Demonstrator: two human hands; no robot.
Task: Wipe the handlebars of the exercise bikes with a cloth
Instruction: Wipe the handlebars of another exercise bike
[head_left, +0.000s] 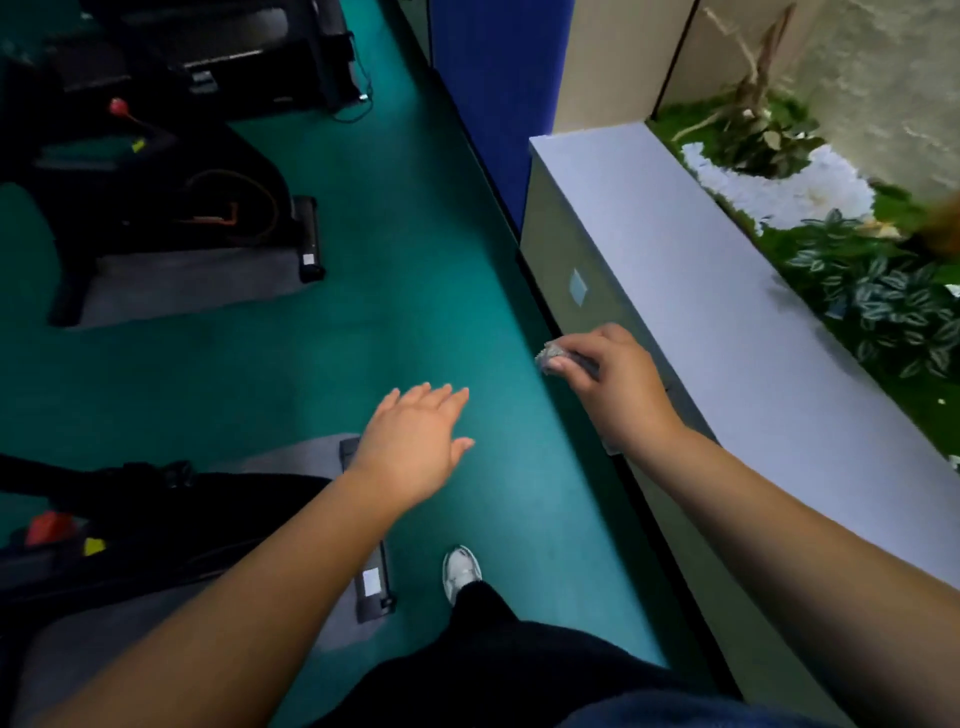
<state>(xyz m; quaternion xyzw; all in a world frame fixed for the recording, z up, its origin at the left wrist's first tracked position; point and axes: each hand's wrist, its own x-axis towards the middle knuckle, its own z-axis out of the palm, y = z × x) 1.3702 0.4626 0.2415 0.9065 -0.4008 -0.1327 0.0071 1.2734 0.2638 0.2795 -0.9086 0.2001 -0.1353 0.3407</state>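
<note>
My right hand (615, 382) is closed around a small grey cloth (551, 356), held beside the front face of a grey ledge. My left hand (415, 441) hovers palm down over the green floor, fingers spread and holding nothing. A black exercise bike (156, 197) with a red knob stands on a grey mat at the upper left. Part of a second black bike (104, 519) shows at the lower left, under my left forearm. No handlebars are in view.
A long grey ledge (727, 322) runs along the right, with green plants and white pebbles (831, 208) behind it. A blue panel (493, 104) stands at the far end. Green floor (363, 260) forms an aisle between bikes and ledge. My shoe (461, 571) is below.
</note>
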